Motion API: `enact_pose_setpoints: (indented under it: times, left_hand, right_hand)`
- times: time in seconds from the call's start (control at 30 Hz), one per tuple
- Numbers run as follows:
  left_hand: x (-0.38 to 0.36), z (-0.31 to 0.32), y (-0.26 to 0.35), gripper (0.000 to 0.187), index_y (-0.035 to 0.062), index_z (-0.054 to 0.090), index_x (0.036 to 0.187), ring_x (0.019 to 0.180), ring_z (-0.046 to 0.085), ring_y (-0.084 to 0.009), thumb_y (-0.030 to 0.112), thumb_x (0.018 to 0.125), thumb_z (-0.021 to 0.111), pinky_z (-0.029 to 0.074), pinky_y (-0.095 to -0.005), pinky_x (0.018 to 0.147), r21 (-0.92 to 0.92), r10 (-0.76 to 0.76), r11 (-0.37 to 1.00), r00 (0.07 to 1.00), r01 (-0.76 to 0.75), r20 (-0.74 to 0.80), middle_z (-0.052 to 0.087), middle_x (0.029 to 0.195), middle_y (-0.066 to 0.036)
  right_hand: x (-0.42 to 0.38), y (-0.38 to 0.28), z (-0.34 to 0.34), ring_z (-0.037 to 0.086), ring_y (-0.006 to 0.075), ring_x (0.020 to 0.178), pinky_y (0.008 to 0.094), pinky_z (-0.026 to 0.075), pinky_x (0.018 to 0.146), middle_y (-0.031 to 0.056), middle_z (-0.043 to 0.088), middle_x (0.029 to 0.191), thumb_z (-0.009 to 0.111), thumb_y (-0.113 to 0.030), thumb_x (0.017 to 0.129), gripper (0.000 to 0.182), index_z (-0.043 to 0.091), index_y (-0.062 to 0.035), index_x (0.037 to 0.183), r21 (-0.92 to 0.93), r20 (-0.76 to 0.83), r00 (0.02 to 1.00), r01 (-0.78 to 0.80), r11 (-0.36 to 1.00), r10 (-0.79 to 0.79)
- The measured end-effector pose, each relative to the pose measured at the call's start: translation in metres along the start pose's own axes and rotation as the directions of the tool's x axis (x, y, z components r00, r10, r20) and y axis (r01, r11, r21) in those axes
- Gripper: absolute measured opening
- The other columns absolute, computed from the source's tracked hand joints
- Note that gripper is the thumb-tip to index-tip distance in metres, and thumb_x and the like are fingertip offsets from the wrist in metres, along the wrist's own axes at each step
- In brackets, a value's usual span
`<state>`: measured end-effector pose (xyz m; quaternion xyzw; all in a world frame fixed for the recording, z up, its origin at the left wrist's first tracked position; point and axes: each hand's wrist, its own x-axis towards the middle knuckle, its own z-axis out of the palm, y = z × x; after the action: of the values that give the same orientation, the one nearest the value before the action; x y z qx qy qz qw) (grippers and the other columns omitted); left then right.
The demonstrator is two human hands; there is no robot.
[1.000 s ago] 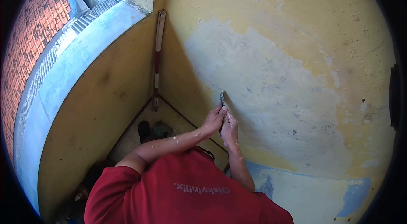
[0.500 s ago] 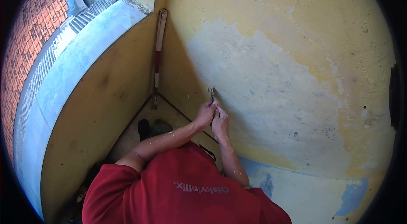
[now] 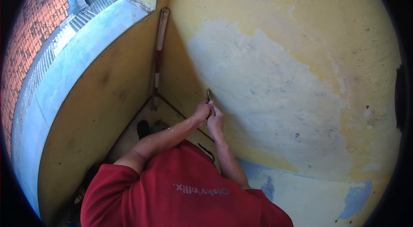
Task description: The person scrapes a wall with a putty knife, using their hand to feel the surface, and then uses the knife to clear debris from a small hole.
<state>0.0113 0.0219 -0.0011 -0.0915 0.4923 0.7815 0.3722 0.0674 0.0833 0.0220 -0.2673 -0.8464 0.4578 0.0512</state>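
Observation:
A small metal scraper (image 3: 208, 93) touches the yellow wall (image 3: 180, 68) at the left edge of a pale patch (image 3: 266, 93) where paint is stripped. My left hand (image 3: 203, 110) is closed around the scraper's handle. Just to its right and slightly lower, my right hand (image 3: 215, 119) is also closed on the handle, the two hands touching. The handle is mostly hidden by the fingers. White flecks dot both forearms.
A red and white pole (image 3: 159, 55) leans in the corner. On the left runs a low wall with a pale blue ledge (image 3: 81, 55), roofs beyond. A dark shoe (image 3: 143, 129) shows on the floor. Blue and cream paint (image 3: 301, 192) covers the lower right.
Both hands and the scraper have shifted slightly left along the wall. The grip looks the same, and the view has moved a little.

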Motion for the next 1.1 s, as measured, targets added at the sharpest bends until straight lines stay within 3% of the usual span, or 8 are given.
enact_pose_setpoints:
  times: [0.5,0.57,0.63,0.7,0.73,0.9,1.03,1.1]
  left_hand:
    - [-0.003,0.018,-0.018,0.025,0.0003,0.054,0.111,0.081,0.049,-0.01,0.02,0.098,0.045,0.041,-0.0268,0.077,0.009,0.082,0.997,0.995,-0.083,0.054,0.056,0.089,0.0]
    - [0.01,0.004,-0.023,0.026,0.0004,0.053,0.113,0.081,0.048,-0.0096,0.02,0.098,0.046,0.041,-0.0256,0.078,-0.101,0.0,0.995,1.0,0.003,0.028,0.057,0.09,0.001]
    - [0.006,0.003,-0.021,0.024,0.0011,0.055,0.111,0.079,0.048,-0.0093,0.019,0.097,0.046,0.041,-0.025,0.075,-0.119,-0.008,0.993,1.0,0.012,0.028,0.056,0.089,0.001]
    - [-0.004,0.012,-0.02,0.022,0.0014,0.056,0.107,0.078,0.049,-0.0096,0.018,0.097,0.046,0.041,-0.0257,0.072,-0.06,0.049,0.997,0.997,-0.045,0.066,0.056,0.087,0.0]
    - [-0.003,0.015,-0.023,0.022,0.0014,0.057,0.105,0.077,0.05,-0.0096,0.018,0.097,0.046,0.041,-0.0257,0.07,-0.066,0.042,0.997,0.998,-0.038,0.053,0.056,0.086,0.0]
    - [0.006,-0.001,-0.026,0.02,0.0031,0.057,0.104,0.076,0.05,-0.0088,0.019,0.096,0.048,0.041,-0.0254,0.069,-0.173,-0.018,0.985,0.998,0.028,0.058,0.055,0.084,0.002]
    - [-0.017,0.022,-0.011,0.021,0.0047,0.057,0.105,0.077,0.051,-0.0093,0.02,0.096,0.047,0.044,-0.0272,0.071,-0.124,0.005,0.992,0.992,0.01,0.126,0.056,0.085,0.001]
    - [-0.002,0.022,-0.023,0.023,0.0049,0.057,0.107,0.079,0.052,-0.0097,0.022,0.097,0.047,0.044,-0.0269,0.072,-0.124,0.067,0.991,0.993,-0.055,0.096,0.057,0.087,0.001]
  right_hand:
    - [-0.011,0.013,-0.02,0.062,0.0412,0.091,0.0417,0.047,0.076,0.0286,0.062,0.097,0.045,-0.015,0.093,0.033,0.058,-0.0065,0.121,0.125,-0.055,0.998,-0.019,0.992,0.026]
    - [0.006,0.045,0.0,0.057,0.0128,0.076,0.0319,0.047,0.068,0.0138,0.067,0.09,0.045,-0.02,0.097,0.033,0.057,-0.0029,0.123,-0.075,-0.02,0.998,0.065,0.995,-0.067]
    - [-0.005,0.021,-0.006,0.058,0.0148,0.078,0.0329,0.047,0.069,0.0164,0.067,0.09,0.045,-0.021,0.097,0.033,0.057,-0.0022,0.122,-0.137,-0.005,0.999,0.047,0.989,-0.049]
    - [-0.014,0.019,-0.012,0.059,0.0452,0.089,0.0445,0.047,0.072,0.0288,0.062,0.093,0.045,-0.016,0.093,0.032,0.059,-0.0067,0.12,0.171,-0.056,0.998,0.003,0.985,0.007]
    - [-0.013,0.017,-0.012,0.059,0.0452,0.089,0.0445,0.047,0.072,0.0288,0.062,0.093,0.045,-0.016,0.093,0.032,0.059,-0.0067,0.12,0.169,-0.052,0.999,0.001,0.986,0.007]
    - [-0.012,0.017,-0.001,0.065,0.0364,0.086,0.0399,0.049,0.071,0.0242,0.065,0.095,0.046,-0.019,0.095,0.031,0.058,-0.0068,0.121,-0.147,-0.054,0.993,0.1,0.984,-0.109]
    - [-0.02,0.005,-0.03,0.064,0.0365,0.087,0.0409,0.048,0.071,0.0242,0.064,0.097,0.045,-0.019,0.095,0.031,0.058,-0.0057,0.12,0.11,-0.067,0.997,0.04,0.993,-0.033]
    - [-0.017,-0.006,-0.037,0.057,0.0161,0.08,0.0324,0.047,0.073,0.0128,0.067,0.095,0.044,-0.016,0.096,0.033,0.055,-0.0026,0.125,0.083,0.021,0.993,-0.122,0.989,0.12]
